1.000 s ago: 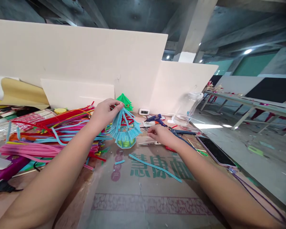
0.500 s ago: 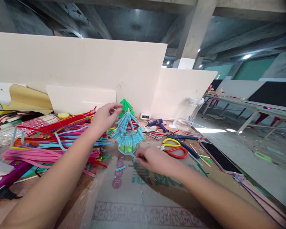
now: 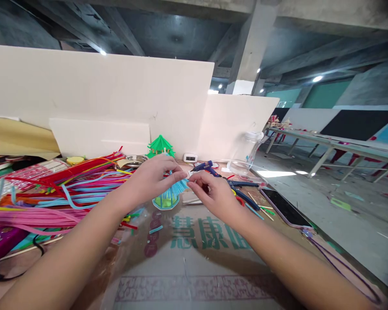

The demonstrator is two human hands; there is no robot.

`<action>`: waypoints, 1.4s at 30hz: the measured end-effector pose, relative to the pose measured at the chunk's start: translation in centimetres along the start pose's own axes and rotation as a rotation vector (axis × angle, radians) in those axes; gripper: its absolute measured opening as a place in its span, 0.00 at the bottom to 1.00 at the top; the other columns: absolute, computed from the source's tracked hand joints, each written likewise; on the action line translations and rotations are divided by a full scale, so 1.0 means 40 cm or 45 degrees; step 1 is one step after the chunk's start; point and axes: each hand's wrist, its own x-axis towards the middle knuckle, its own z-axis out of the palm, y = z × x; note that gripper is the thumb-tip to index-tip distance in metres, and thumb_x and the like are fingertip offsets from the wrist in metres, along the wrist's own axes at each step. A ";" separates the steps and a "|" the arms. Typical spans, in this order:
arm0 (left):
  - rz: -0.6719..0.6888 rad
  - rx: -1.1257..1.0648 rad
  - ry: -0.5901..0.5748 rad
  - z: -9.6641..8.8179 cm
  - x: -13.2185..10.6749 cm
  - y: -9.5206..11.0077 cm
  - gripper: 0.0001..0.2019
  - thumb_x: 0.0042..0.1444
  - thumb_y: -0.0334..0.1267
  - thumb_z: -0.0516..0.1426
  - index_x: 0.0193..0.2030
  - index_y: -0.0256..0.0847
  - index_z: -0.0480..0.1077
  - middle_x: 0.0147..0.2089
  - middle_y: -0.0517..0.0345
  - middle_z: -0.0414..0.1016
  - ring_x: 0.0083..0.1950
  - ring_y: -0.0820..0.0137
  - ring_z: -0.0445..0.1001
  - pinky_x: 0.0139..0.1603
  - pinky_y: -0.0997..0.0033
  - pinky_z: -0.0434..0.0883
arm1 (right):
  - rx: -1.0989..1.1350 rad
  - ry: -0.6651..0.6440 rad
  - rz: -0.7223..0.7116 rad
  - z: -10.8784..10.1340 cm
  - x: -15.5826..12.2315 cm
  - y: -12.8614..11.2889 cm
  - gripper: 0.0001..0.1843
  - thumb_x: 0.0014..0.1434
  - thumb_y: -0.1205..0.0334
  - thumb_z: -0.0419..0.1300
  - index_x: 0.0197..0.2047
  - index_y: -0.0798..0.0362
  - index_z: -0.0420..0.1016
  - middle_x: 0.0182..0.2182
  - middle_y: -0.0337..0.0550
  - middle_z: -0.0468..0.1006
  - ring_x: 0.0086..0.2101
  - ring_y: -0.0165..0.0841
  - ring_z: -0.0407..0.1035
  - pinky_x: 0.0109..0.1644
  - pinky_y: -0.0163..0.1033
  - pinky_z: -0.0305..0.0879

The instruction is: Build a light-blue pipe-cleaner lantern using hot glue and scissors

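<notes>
- Table [image 3: 93, 275]: brown top, crowded at left and far side.
- White boards [image 3: 100, 94]: upright along the far side.
- Printed clear sheet [image 3: 213, 262]: flat at near centre; green characters, purple patterned band.
- Fuzzy sticks [image 3: 74, 191]: big loose heap, left; pink, red, blue, orange.
- Clear jug [image 3: 245, 155]: far right, pale lid.
- Left hand [image 3: 160, 174]: in front of the blue model's upper part; fingers bent, thumb reaching right. Grip hidden; cannot tell if they grasp anything.
- Right hand [image 3: 215, 189]: just right of the model, thumb and forefinger drawn together near the left thumb tip. Cannot tell whether something thin is pinched.
- Phone [image 3: 286, 208]: right, dark screen up, cord trailing near.
- Blue model [image 3: 166, 202]: upright at centre, beyond the sheet's lettering; ribbed blue skirt, green inside the base, top mostly covered.
- Green model [image 3: 161, 146]: behind it, peaked roof.
- Glue gun [image 3: 203, 166]: dark blue, beyond right hand.
- White display unit [image 3: 190, 158]: against the boards.
- Blue offcut [image 3: 155, 229]: on the sheet, nearer than the model.
</notes>
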 end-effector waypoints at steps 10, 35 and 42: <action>-0.067 0.054 0.138 -0.028 0.001 -0.043 0.16 0.66 0.45 0.49 0.33 0.40 0.70 0.33 0.56 0.71 0.39 0.65 0.68 0.41 0.65 0.64 | 0.351 -0.125 0.250 0.019 0.006 0.011 0.10 0.64 0.54 0.55 0.39 0.51 0.71 0.22 0.33 0.68 0.23 0.27 0.62 0.26 0.33 0.54; -0.430 -0.925 0.392 -0.016 0.003 -0.027 0.13 0.57 0.50 0.58 0.36 0.42 0.66 0.38 0.55 0.80 0.41 0.63 0.78 0.44 0.60 0.74 | 0.000 -0.393 0.097 -0.046 0.035 0.052 0.15 0.64 0.50 0.55 0.34 0.52 0.72 0.27 0.36 0.73 0.29 0.29 0.65 0.32 0.33 0.56; -0.519 -0.631 0.565 -0.063 -0.009 -0.097 0.14 0.60 0.53 0.54 0.36 0.44 0.68 0.24 0.63 0.65 0.23 0.74 0.64 0.24 0.73 0.62 | -0.497 -0.201 0.590 -0.118 0.036 0.341 0.13 0.62 0.53 0.57 0.37 0.55 0.76 0.30 0.44 0.78 0.31 0.34 0.69 0.33 0.36 0.58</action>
